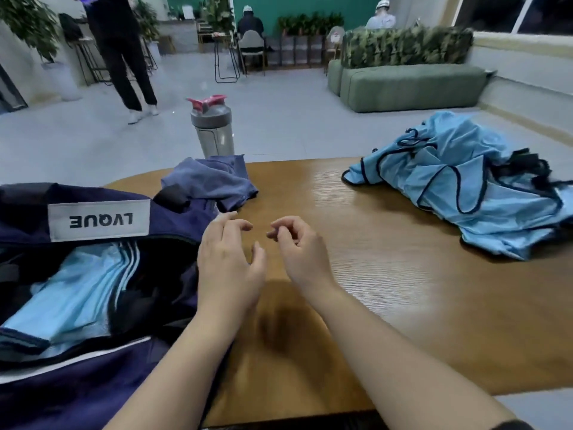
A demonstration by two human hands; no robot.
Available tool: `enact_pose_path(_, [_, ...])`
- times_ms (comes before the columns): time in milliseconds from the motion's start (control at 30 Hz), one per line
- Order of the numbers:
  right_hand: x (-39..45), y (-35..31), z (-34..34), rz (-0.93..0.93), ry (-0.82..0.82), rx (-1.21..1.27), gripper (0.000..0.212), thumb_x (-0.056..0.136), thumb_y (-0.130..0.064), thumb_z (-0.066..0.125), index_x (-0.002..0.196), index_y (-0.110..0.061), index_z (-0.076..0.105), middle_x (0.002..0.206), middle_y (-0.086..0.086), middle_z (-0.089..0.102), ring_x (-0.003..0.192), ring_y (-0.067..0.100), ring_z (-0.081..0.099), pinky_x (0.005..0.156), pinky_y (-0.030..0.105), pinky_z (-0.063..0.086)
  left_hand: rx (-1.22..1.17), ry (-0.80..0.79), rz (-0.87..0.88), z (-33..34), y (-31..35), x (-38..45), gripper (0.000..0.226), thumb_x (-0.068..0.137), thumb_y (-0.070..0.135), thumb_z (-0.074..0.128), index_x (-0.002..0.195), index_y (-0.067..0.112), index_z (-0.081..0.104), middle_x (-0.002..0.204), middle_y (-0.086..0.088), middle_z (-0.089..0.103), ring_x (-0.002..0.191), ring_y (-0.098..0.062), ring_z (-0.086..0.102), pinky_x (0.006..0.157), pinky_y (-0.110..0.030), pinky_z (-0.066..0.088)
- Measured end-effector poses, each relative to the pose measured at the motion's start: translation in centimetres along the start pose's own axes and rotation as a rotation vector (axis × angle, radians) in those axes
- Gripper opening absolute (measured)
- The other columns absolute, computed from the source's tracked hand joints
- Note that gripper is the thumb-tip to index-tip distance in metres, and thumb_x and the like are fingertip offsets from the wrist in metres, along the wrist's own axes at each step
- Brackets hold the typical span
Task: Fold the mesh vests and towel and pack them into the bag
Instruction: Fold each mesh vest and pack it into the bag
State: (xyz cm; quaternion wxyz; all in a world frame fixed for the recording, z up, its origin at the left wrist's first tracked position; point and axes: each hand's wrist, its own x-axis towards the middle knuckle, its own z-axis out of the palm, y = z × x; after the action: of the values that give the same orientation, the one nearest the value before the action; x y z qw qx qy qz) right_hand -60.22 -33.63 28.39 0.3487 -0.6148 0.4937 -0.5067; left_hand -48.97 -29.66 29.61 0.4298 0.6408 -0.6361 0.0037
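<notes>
A navy bag [93, 383] with a white LVQUE label lies open at the left, and a folded light-blue mesh vest [71, 293] shows inside it. A crumpled grey-blue towel [214, 181] lies just behind the bag. A heap of light-blue mesh vests [471, 193] with dark trim sits at the right of the table. My left hand [228, 268] hovers beside the bag's right edge, fingers loosely curled and holding nothing. My right hand [299, 252] is next to it over the bare wood, fingers loosely bent, also holding nothing.
The round wooden table [372, 290] carries a grey shaker bottle [214, 131] with a pink lid at its far edge, behind the towel. Beyond it a person stands on the floor at the left, two people sit at the back, and a green sofa [409, 85] is at the right.
</notes>
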Motion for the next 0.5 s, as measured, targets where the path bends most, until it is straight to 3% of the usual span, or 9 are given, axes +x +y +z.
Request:
enact_pose_path(100, [0.3, 2.6, -4.4, -0.017, 0.167, -0.123, 0.019, 0.091, -0.015, 0.047, 0.099, -0.020, 0.063, 0.094, -0.005, 0.065, 0.090, 0.017, 0.059, 0.084, 0.033, 0.050, -0.115, -0.173, -0.191, 4.0, 2.6, 0.2, 0.037, 0.086, 0.014, 0.060, 0.120, 0.004, 0.050, 0.141, -0.015, 0.034, 0.136, -0.024, 0.027, 0.110, -0.029, 0.018])
enact_pose_path(200, [0.4, 4.7, -9.7, 0.020, 0.298, -0.232, 0.023, 0.092, -0.010, 0.047, 0.113, -0.015, 0.057, 0.099, -0.017, 0.048, 0.105, 0.017, 0.051, 0.094, 0.035, 0.046, -0.053, -0.334, -0.272, 7.4, 4.3, 0.3, 0.047, 0.091, 0.025, 0.055, 0.132, 0.010, 0.039, 0.152, -0.009, 0.014, 0.141, -0.025, 0.019, 0.112, -0.038, 0.019])
enact_pose_path(367, [0.6, 7.9, -17.3, 0.134, 0.502, -0.391, 0.032, 0.091, -0.006, 0.047, 0.122, -0.011, 0.048, 0.115, -0.006, 0.041, 0.117, 0.018, 0.040, 0.099, 0.030, 0.036, 0.089, -0.454, -0.182, 12.0, 5.0, -0.1, 0.055, 0.095, 0.032, 0.046, 0.143, 0.013, 0.027, 0.157, -0.005, -0.001, 0.146, -0.022, -0.001, 0.119, -0.038, 0.004])
enact_pose_path(500, [2.3, 9.5, -19.9, 0.153, 0.635, -0.438, 0.038, 0.088, -0.002, 0.046, 0.125, -0.009, 0.047, 0.136, 0.006, 0.040, 0.130, 0.020, 0.030, 0.100, 0.021, 0.024, 0.106, -0.402, -0.063, 13.8, 4.2, 1.1, 0.049, 0.095, 0.026, 0.045, 0.141, 0.012, 0.032, 0.158, -0.005, 0.007, 0.147, -0.019, 0.000, 0.118, -0.037, 0.000])
